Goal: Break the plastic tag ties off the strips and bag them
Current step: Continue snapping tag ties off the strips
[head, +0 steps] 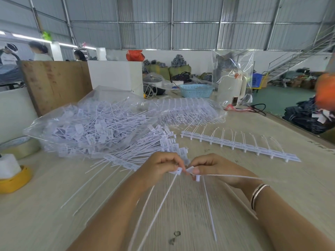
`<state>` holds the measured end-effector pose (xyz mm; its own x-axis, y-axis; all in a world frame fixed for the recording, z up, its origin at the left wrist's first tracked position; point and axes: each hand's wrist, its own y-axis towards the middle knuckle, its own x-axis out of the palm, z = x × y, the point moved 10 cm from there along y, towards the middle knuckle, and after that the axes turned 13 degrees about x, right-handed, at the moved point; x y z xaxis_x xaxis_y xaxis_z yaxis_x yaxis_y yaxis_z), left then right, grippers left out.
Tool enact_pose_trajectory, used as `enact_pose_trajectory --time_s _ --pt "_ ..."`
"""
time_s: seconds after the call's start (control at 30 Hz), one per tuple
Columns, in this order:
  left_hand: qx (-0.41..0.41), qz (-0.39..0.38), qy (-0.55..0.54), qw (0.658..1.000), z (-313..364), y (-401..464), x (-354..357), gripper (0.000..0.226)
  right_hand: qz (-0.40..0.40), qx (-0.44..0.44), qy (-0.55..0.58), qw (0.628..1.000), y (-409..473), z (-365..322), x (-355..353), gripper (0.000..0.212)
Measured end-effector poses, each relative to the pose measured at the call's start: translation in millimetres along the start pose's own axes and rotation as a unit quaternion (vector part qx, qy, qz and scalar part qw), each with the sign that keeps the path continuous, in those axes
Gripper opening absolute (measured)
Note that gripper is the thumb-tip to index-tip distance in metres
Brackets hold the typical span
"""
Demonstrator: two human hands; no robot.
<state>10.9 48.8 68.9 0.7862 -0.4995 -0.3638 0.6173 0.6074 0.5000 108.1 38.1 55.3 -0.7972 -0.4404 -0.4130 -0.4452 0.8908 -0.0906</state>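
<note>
Both grips are narrow pinches. The left hand [159, 164] pinches the flat white head of one tag tie [176, 171], and the right hand [215, 169] pinches the short piece of strip [193, 172] next to it, thumb pressed on top. The two pieces meet just between the fingertips, so the snap looks to be under way or just done; I cannot tell whether they are already apart.

Several thin tails hang from that pinch point toward the person, and one runs off sideways past the right wrist. They could cross and tangle as the head comes free, or a hard twist could bend a tail rather than break the joint cleanly. A loose tie might also flick away across the surface [54, 205].

The ties are white plastic: small rectangular heads with a hole, and long, hair-thin, springy tails. Beyond the hands lies a heap of loose ties [145, 151]. Further back from it is a clear bag [87, 124] stuffed with more. To the right of the heap lies an unbroken full strip [235, 144].
</note>
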Motion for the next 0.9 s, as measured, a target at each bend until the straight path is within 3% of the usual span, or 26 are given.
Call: enact_pose_trajectory --time_s 0.1,0.17,0.23,0.47,0.53,0.63,0.7,0.9 --pt "0.016 0.027 0.01 0.999 7.0 -2.1 -12.2 0.031 0.058 0.003 0.007 0.998 -6.8 4.1 -23.4 0.006" --pt "-0.018 0.038 0.071 0.997 -4.9 -5.2 -17.1 0.03 0.168 0.012 -0.122 0.978 -8.0 10.9 -43.0 0.005" --pt "-0.046 0.024 0.145 0.988 -19.1 -6.5 -13.5 0.032 0.231 0.017 -0.29 0.929 -2.6 12.1 -42.9 0.012" --pt "-0.041 0.002 0.288 0.957 -32.0 -3.8 -6.6 0.028 0.285 -0.02 -0.433 0.855 4.9 -2.1 -29.4 0.034" --pt "-0.037 0.002 0.32 0.947 -35.6 -3.9 -7.1 0.025 0.306 -0.067 -0.389 0.866 -1.9 -13.0 -29.3 0.03" --pt "-0.023 0.018 0.306 0.952 -36.3 -1.7 -4.5 0.024 0.248 -0.122 -0.296 0.914 -3.1 -24.7 -11.2 0.024" --pt "-0.031 0.03 0.267 0.963 -39.1 -1.9 -3.1 0.026 0.221 -0.124 -0.326 0.911 3.1 -24.4 5.1 0.032" --pt "-0.023 0.038 0.206 0.978 -36.0 0.3 -5.7 0.037 0.267 -0.103 -0.349 0.893 3.8 -26.3 0.5 0.03"
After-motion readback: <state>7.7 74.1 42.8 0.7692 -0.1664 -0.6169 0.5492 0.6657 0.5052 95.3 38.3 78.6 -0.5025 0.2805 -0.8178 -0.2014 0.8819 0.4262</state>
